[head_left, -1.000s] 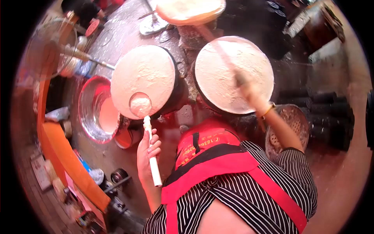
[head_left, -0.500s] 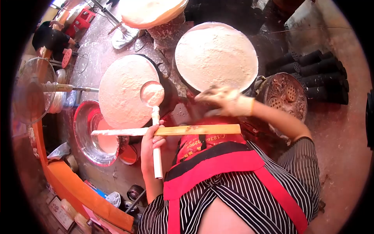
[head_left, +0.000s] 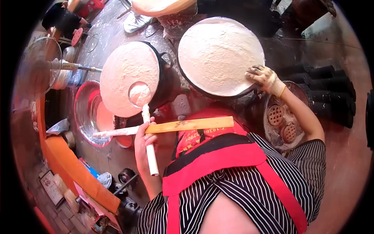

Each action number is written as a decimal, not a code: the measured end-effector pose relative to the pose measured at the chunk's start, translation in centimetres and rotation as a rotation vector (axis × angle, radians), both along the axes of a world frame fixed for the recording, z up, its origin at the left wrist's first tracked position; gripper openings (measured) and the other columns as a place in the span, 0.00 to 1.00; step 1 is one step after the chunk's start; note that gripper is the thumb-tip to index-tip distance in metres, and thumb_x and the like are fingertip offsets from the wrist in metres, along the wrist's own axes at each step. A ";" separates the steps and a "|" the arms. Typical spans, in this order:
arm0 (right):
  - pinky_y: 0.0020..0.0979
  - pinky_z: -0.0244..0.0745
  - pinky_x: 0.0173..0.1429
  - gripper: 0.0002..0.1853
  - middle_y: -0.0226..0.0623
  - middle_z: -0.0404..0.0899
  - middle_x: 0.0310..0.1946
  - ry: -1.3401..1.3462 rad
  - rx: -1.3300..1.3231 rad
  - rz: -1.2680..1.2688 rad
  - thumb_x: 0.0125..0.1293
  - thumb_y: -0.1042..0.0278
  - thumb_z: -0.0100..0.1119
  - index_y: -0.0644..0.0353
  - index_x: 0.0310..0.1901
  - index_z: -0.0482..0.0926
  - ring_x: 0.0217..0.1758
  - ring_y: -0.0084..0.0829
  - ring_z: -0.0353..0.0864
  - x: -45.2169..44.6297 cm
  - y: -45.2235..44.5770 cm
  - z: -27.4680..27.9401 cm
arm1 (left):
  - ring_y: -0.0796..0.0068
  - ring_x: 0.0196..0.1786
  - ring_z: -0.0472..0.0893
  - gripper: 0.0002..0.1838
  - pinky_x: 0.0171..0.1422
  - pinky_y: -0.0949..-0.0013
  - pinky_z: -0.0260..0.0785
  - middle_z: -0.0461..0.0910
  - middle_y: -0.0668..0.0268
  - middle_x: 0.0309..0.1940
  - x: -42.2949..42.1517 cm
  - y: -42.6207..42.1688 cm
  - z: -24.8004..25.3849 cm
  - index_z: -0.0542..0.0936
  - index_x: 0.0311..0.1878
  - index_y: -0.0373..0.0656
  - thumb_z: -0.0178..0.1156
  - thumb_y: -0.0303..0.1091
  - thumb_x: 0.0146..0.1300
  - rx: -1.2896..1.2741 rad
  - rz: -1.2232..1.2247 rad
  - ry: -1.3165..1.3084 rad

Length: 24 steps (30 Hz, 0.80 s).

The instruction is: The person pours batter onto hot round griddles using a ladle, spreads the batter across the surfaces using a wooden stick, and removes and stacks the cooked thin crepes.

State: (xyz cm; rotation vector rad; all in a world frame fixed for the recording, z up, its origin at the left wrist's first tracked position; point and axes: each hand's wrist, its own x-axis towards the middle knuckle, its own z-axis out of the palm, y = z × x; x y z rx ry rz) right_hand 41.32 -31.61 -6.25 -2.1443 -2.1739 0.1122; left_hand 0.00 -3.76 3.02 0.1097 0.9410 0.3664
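My bare left hand (head_left: 145,140) is closed around a ladle (head_left: 152,160) and a long flat wooden spatula (head_left: 191,124), which cross each other in its grip. The ladle's bowl, coated with pale batter, is over the left griddle's flatbread (head_left: 120,70). Batter whitens the left end of the spatula. My right hand (head_left: 267,79), in a white glove with darkened fingertips, rests at the right edge of a large round pale flatbread (head_left: 218,56) on the right griddle (head_left: 194,89). Its fingers are slightly bent and apart over the edge; the thumb is hidden.
A metal basin (head_left: 87,121) of batter stands at the left. On the right are a round stove top (head_left: 274,132) with perforated briquettes and stacked black cylinders (head_left: 331,89). A third round sheet (head_left: 163,6) is at the top, a fan (head_left: 41,68) at the far left.
My right hand has moved right and up, from the front of the right griddle to its flatbread's right edge. My left hand still holds the ladle and spatula, and the view has shifted.
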 end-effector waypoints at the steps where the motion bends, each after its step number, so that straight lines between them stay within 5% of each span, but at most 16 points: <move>1: 0.35 0.68 0.63 0.23 0.36 0.75 0.54 -0.030 0.040 0.036 0.50 0.67 0.59 0.53 0.52 0.77 0.58 0.36 0.73 0.3 -0.2 -0.4 | 0.89 0.16 0.62 0.15 0.13 0.85 0.55 0.74 0.63 0.33 -0.1 -0.3 -0.1 0.67 0.54 0.31 0.50 0.27 0.66 -0.010 0.016 -0.006; 7: 0.33 0.74 0.54 0.15 0.30 0.81 0.45 -0.009 0.192 0.128 0.47 0.72 0.59 0.52 0.39 0.82 0.49 0.32 0.78 1.7 0.6 -0.2 | 0.89 0.15 0.61 0.15 0.13 0.85 0.56 0.75 0.62 0.33 -0.5 -2.3 -0.6 0.68 0.54 0.32 0.50 0.27 0.66 -0.059 0.112 -0.033; 12: 0.32 0.76 0.43 0.06 0.34 0.82 0.35 0.139 0.186 0.070 0.51 0.69 0.64 0.55 0.33 0.81 0.40 0.33 0.81 2.2 4.4 5.7 | 0.90 0.15 0.61 0.14 0.13 0.85 0.56 0.75 0.62 0.32 -0.6 -3.4 -0.1 0.67 0.53 0.33 0.50 0.27 0.66 -0.023 0.144 -0.030; 24: 0.36 0.73 0.45 0.11 0.37 0.81 0.32 -0.061 0.350 0.065 0.55 0.59 0.63 0.55 0.35 0.80 0.39 0.41 0.80 4.9 16.2 15.7 | 0.90 0.16 0.62 0.16 0.14 0.85 0.55 0.75 0.64 0.32 -2.3 -5.5 0.8 0.67 0.55 0.31 0.49 0.26 0.66 0.074 0.224 0.025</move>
